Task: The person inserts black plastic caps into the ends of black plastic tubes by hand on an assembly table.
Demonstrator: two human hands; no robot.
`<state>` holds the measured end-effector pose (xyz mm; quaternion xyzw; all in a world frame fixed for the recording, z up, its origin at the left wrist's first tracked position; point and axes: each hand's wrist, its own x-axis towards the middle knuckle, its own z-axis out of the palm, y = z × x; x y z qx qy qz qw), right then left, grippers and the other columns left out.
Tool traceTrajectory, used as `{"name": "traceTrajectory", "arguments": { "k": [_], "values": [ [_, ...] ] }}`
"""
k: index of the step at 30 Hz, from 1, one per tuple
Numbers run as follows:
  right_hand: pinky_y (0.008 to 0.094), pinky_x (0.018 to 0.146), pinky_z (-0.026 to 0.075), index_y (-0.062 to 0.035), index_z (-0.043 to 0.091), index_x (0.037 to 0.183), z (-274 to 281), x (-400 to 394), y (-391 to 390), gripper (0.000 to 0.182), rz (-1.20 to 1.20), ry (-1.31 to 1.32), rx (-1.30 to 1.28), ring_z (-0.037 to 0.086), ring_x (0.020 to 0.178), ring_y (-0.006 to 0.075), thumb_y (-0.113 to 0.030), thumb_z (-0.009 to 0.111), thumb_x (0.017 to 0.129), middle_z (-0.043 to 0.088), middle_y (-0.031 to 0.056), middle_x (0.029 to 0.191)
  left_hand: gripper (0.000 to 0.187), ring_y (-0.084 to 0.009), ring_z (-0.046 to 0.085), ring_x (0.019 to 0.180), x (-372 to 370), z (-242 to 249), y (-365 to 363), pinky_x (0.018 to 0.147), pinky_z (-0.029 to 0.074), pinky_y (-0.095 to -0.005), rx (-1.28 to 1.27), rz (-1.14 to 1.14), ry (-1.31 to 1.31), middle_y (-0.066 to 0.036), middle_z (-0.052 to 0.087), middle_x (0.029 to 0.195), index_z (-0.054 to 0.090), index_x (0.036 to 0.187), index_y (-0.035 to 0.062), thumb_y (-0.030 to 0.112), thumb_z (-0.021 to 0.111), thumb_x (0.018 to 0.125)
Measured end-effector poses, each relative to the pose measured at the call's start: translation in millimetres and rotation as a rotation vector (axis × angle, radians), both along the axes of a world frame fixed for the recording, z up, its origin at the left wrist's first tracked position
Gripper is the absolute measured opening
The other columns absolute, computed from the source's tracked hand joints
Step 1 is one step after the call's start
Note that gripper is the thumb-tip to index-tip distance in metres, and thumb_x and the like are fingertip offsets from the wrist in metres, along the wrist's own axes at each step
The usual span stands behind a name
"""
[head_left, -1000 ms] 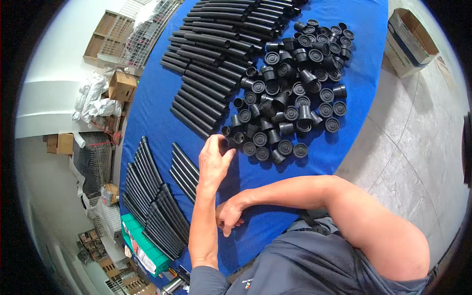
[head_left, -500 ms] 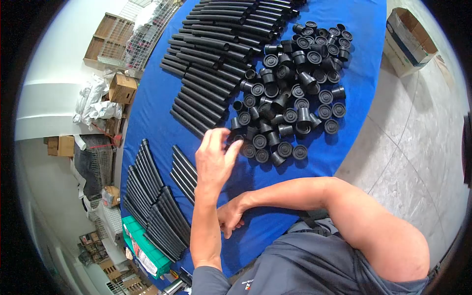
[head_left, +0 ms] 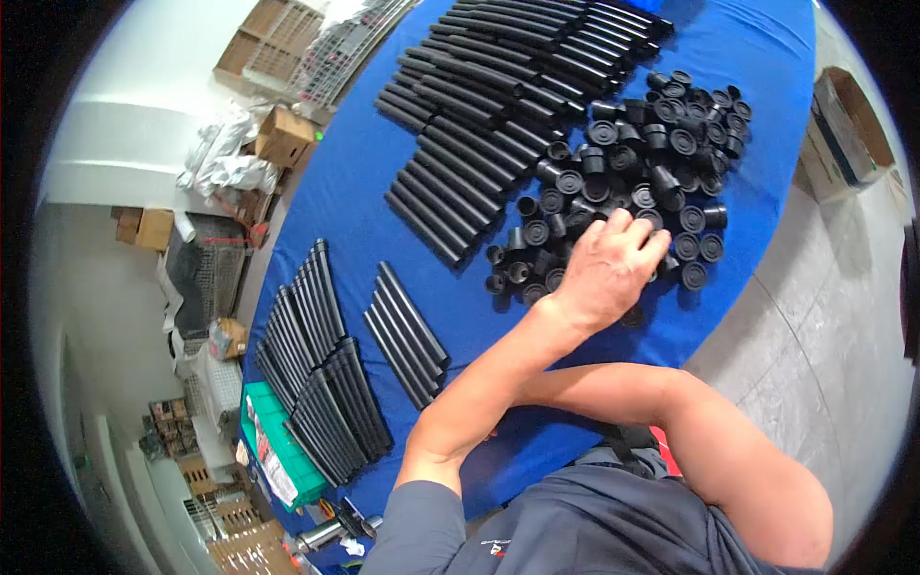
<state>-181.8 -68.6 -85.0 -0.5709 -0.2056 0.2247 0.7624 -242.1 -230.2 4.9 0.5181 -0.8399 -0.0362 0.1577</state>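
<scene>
My left hand (head_left: pixel 609 273) is over a heap of black round plastic caps (head_left: pixel 692 219), its fingers apart and bent down onto them. Whatever lies under the palm is hidden. My left forearm crosses in front of my right hand, so only a sliver of that hand (head_left: pixel 493 434) shows, low over the blue cloth. Left of my forearm lies a small row of black tubes (head_left: pixel 402 331). Farther left is a larger fanned stack of black tubes (head_left: pixel 326 383).
A big layered pile of black tubes (head_left: pixel 479 125) covers the far part of the blue cloth (head_left: pixel 757 48). A green box (head_left: pixel 283 446) stands at the left edge, near a metal tool (head_left: pixel 321 534). On the floor at right is an open cardboard box (head_left: pixel 848 134).
My left hand has swung right, from the near-left edge of the caps to above the heap. My right hand has become mostly hidden behind the left forearm. The view has shifted.
</scene>
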Motion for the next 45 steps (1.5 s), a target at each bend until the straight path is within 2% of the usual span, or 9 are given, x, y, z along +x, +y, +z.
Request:
{"name": "traceTrajectory", "arguments": {
  "k": [5,11,18,26,30,34,36,39,45],
  "values": [
    [0.0353,0.05,0.055,0.003,0.064,0.082,-7,-1,1,0.034,-0.013,-0.032,0.072,0.064,0.056,0.0224,-0.029,0.076,0.083,0.063,0.0105,0.069,0.041,-0.0269,0.067,0.097,31,33,21,0.086,0.055,-0.0391,-0.121,0.21,0.354,-0.011,0.069,0.109,0.065,0.12,0.0028,0.004,0.075,0.08],
    [0.0355,0.05,0.055,0.0027,0.066,0.083,23,0,-12,0.033,0.029,-0.087,-0.254,0.065,0.056,0.0218,-0.029,0.074,0.085,0.064,0.0106,0.069,0.031,-0.0158,0.069,0.094,148,8,107,0.081,0.058,-0.0288,0.284,0.808,1.123,-0.009,0.07,0.108,0.064,0.119,-0.0024,0.005,0.072,0.091],
    [0.0357,0.051,0.053,0.0035,0.067,0.084,28,-2,-16,0.033,0.025,-0.151,-0.295,0.066,0.057,0.0216,-0.029,0.072,0.086,0.065,0.0118,0.068,0.032,-0.0165,0.07,0.088,179,-34,125,0.079,0.059,-0.0302,0.439,0.977,1.258,-0.01,0.072,0.105,0.065,0.121,-0.006,0.009,0.071,0.093],
    [0.0377,0.051,0.056,0.0065,0.065,0.078,13,4,-5,0.035,-0.002,-0.13,-0.214,0.066,0.056,0.0242,-0.027,0.074,0.083,0.066,0.0141,0.069,0.025,-0.0154,0.066,0.072,166,-37,107,0.065,0.056,-0.0289,0.388,1.011,1.112,-0.008,0.066,0.087,0.058,0.105,-0.001,0.016,0.073,0.094],
    [0.0388,0.05,0.057,0.0074,0.066,0.079,17,4,-6,0.036,-0.004,-0.162,-0.22,0.067,0.057,0.0251,-0.027,0.075,0.083,0.066,0.0155,0.07,0.023,-0.0057,0.055,0.061,158,-2,96,0.052,0.047,-0.0204,0.186,1.032,0.697,0.0,0.061,0.081,0.063,0.101,0.005,0.027,0.068,0.099],
    [0.0379,0.049,0.056,0.0072,0.066,0.077,16,4,-4,0.034,-0.013,-0.145,-0.214,0.067,0.057,0.0256,-0.025,0.075,0.082,0.066,0.0158,0.069,0.064,-0.0046,0.05,0.064,87,67,48,0.057,0.042,-0.0202,-0.027,0.587,0.664,0.0,0.06,0.078,0.039,0.155,0.0068,0.006,0.067,0.097],
    [0.0367,0.05,0.055,0.0058,0.065,0.073,12,6,-3,0.033,-0.005,-0.134,-0.204,0.067,0.056,0.0243,-0.024,0.075,0.082,0.066,0.0142,0.068,0.077,-0.0045,0.05,0.067,54,97,24,0.06,0.043,-0.0201,-0.118,0.413,0.723,-0.001,0.06,0.08,0.023,0.162,0.009,-0.001,0.064,0.096],
    [0.0368,0.051,0.055,0.0047,0.065,0.071,15,0,-7,0.033,-0.044,-0.15,-0.18,0.066,0.057,0.0237,-0.025,0.075,0.082,0.065,0.0146,0.068,0.085,-0.0053,0.057,0.061,29,117,-10,0.056,0.047,-0.0219,-0.189,0.252,0.732,-0.002,0.067,0.077,0.027,0.161,0.0113,0.002,0.072,0.09],
    [0.0373,0.051,0.056,0.0036,0.066,0.083,8,7,2,0.035,0.01,-0.065,-0.181,0.066,0.059,0.0242,-0.03,0.077,0.084,0.064,0.0157,0.07,0.053,-0.0199,0.067,0.07,6,56,-39,0.065,0.055,-0.0341,-0.055,0.133,0.244,-0.011,0.07,0.091,0.062,0.134,0.0087,0.011,0.078,0.083]
  ]
}}
